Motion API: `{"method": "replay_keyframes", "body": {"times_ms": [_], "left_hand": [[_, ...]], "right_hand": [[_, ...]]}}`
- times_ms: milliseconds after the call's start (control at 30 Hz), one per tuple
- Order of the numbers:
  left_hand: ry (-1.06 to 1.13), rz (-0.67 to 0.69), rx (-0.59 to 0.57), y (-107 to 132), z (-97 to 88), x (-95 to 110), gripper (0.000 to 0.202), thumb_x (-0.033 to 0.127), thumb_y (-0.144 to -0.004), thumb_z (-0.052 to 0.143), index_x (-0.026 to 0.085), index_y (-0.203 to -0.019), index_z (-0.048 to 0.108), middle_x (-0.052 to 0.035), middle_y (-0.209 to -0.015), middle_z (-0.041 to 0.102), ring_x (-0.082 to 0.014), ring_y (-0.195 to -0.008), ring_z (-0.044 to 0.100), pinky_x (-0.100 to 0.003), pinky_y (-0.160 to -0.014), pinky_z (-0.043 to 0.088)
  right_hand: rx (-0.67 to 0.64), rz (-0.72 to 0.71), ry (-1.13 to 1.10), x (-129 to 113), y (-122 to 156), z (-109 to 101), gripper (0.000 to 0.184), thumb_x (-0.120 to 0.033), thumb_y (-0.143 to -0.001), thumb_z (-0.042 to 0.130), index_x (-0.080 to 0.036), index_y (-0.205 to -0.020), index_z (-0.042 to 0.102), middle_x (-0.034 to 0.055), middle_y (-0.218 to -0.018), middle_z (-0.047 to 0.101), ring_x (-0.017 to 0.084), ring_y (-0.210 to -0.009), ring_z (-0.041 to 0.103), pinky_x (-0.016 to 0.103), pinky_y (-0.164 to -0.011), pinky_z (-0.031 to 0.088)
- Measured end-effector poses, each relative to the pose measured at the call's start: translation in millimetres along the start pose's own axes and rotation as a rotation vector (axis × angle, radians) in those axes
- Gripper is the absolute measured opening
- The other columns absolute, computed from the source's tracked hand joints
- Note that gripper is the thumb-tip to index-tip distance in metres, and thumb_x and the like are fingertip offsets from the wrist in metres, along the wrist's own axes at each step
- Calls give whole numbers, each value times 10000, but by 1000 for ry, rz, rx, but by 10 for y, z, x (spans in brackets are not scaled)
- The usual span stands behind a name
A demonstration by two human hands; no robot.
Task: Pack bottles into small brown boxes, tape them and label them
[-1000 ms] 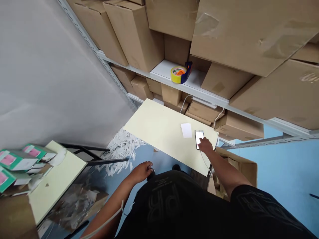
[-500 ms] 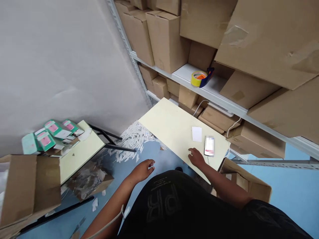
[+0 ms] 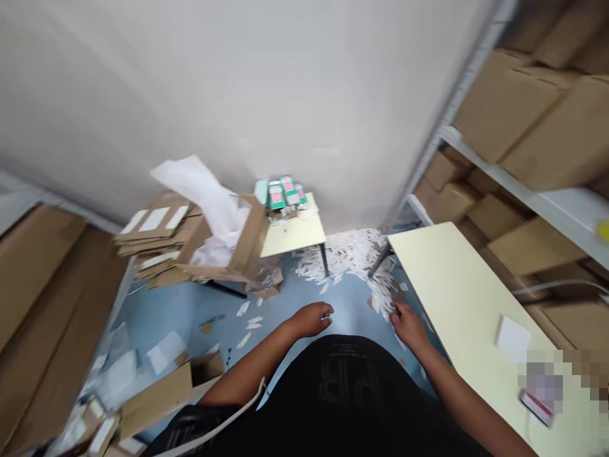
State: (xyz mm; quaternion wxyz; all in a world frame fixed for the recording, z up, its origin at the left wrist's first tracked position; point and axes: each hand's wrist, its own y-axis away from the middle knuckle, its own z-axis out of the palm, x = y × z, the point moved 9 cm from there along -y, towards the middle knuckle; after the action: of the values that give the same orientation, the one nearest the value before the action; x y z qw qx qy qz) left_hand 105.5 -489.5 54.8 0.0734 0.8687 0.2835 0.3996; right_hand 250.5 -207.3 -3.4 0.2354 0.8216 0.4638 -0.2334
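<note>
My left hand (image 3: 311, 318) hangs in front of my body over the blue floor, fingers loosely curled, holding nothing I can see. My right hand (image 3: 408, 324) hangs beside the near corner of the pale yellow table (image 3: 457, 298), fingers bent and apart, empty. A phone (image 3: 537, 400), partly blurred out, lies on that table at the right, away from the hand, with a white card (image 3: 512, 333) beside it.
A second small yellow table (image 3: 290, 231) by the wall carries green and pink boxes (image 3: 283, 192). An open cardboard box (image 3: 223, 244) with white paper stands left of it, beside stacked flat cartons (image 3: 152, 225). White paper strips (image 3: 354, 254) litter the floor. Shelves of cardboard boxes (image 3: 518, 120) rise on the right.
My right hand left the phone on the table and drew back to my side. The view swung left, from the shelves toward the wall and the small table.
</note>
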Motion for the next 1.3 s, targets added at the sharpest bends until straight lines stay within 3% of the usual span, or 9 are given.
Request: {"method": "replay_keyframes", "body": {"times_ms": [100, 267, 433, 667, 933, 1067, 1200, 1300], "left_hand": [[41, -43, 84, 341, -316, -443, 309, 280, -876, 588, 195, -1148, 707, -94, -1084, 735, -247, -967, 692, -332, -868, 513], [138, -92, 246, 725, -715, -976, 274, 271, -883, 574, 198, -1103, 719, -82, -1032, 740, -228, -921, 690, -319, -844, 519], [225, -170, 380, 840, -975, -1366, 274, 285, -893, 568, 192, -1102, 718, -86, -1025, 736, -225, -912, 687, -318, -837, 524], [289, -318, 496, 934, -1558, -1646, 248, 303, -905, 575, 203, -1085, 713, -79, -1042, 742, -222, -924, 691, -317, -835, 525], [351, -403, 695, 797, -2289, -1718, 223, 292, -926, 573, 209, -1087, 704, -76, -1056, 731, -217, -928, 681, -328, -849, 519], [368, -375, 739, 769, -2520, -1735, 207, 285, -933, 580, 206, -1080, 703, -76, -1047, 727, -217, -953, 677, -331, -869, 512], [393, -339, 750, 798, -2721, -1841, 211, 267, -931, 585, 225, -1102, 701, -62, -1089, 722, -205, -979, 669, -321, -880, 511], [412, -298, 708, 800, -2880, -1907, 192, 251, -929, 580, 229, -1078, 700, -48, -1080, 724, -200, -988, 667, -316, -881, 507]], "right_hand": [[-8, -65, -36, -613, -247, 281, 411, -396, -885, 476, -200, -1187, 676, 84, -1023, 690, 264, -951, 658, 389, -905, 502], [-84, -191, -80, -1531, -598, 661, 435, -449, -874, 501, -215, -1196, 679, 80, -999, 707, 269, -939, 667, 396, -923, 510], [-223, -256, -95, -2018, -1053, 1034, 439, -480, -870, 527, -227, -1195, 678, 72, -983, 716, 266, -915, 680, 396, -913, 521], [-368, -348, -121, -2636, -1910, 1513, 450, -504, -861, 527, -207, -1142, 714, 70, -971, 732, 245, -834, 684, 365, -815, 532], [-581, -437, -132, -3277, -2860, 1808, 406, -463, -834, 537, -218, -1101, 721, 36, -880, 735, 238, -815, 688, 353, -807, 518], [-548, -325, -141, -3486, -3378, 1933, 380, -478, -809, 583, -236, -1072, 710, 21, -830, 718, 241, -814, 692, 353, -789, 523], [-505, -16, -298, -3740, -3844, 2224, 447, -599, -834, 581, -211, -1037, 674, 76, -903, 717, 236, -776, 705, 353, -692, 564], [-332, 24, -255, -4061, -4220, 2288, 562, -664, -889, 485, -187, -1139, 643, 148, -999, 703, 270, -844, 712, 394, -699, 589]]}}
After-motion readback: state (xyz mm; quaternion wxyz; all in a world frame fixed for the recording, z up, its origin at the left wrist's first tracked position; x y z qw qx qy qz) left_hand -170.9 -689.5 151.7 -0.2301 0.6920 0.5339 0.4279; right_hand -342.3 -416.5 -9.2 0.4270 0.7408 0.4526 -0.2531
